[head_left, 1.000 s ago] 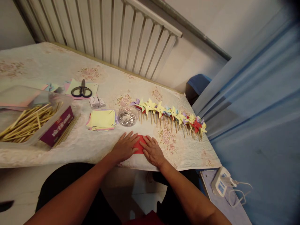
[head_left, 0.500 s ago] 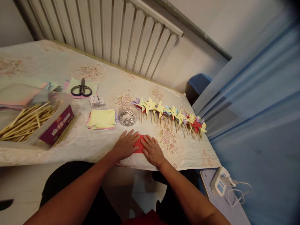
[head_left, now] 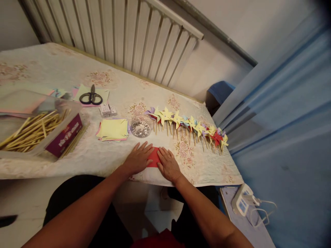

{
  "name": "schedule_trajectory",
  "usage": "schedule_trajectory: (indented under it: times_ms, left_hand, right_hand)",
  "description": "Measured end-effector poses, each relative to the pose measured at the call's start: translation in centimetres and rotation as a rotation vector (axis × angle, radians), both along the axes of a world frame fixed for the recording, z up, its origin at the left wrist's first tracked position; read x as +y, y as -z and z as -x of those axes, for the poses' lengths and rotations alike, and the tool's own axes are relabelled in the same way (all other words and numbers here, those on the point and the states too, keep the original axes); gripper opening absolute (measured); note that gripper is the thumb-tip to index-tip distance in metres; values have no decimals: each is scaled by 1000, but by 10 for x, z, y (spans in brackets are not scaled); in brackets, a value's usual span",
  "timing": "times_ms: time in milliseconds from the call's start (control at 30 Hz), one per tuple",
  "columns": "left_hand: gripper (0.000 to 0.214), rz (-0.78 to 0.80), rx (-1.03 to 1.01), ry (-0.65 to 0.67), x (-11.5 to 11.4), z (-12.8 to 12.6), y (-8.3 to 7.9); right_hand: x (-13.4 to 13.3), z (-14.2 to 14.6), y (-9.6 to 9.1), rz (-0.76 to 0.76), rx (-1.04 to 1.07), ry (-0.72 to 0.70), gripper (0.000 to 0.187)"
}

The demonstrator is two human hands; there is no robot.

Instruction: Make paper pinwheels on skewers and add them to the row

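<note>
A red sheet of paper (head_left: 154,158) lies flat on the table near its front edge. My left hand (head_left: 139,158) rests on its left side, fingers spread and stretched out. My right hand (head_left: 168,165) lies over its right side with the fingers flat. Just beyond my hands stands a round clear dish (head_left: 141,126) of small shiny metal pieces. To its left is a stack of coloured paper squares (head_left: 113,130), yellow on top. A row of paper pinwheels (head_left: 191,124) on thin sticks stretches away to the right.
A clear plastic box (head_left: 64,132) with many thin sticks (head_left: 33,131) stands at the left. Black-handled scissors (head_left: 91,98) lie on paper, near small white boxes (head_left: 108,110). A power strip (head_left: 243,199) sits at the lower right beside a blue curtain (head_left: 284,155).
Both hands stay flat on the red paper, almost unmoved. The view has shifted very slightly.
</note>
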State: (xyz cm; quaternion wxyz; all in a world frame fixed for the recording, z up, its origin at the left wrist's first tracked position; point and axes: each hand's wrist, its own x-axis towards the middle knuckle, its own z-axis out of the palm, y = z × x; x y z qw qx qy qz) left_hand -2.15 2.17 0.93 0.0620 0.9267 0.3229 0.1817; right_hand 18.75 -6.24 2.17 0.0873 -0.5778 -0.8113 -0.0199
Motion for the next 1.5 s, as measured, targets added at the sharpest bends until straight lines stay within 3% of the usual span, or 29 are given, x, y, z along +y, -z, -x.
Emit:
schedule_trajectory:
  times_ms: [700,1300,1500]
  left_hand:
    - [51,-62,101,-126,-13,-2,-3]
    - [53,-25,153,-126,-5,-2,7]
    - [52,-26,144,-129,-5,-3,7]
  right_hand:
    - [-4,5,12,-40,14,24,57]
    - [-69,1,36,-134,71,81,58]
    - [-88,-18,40,-184,264,36,52]
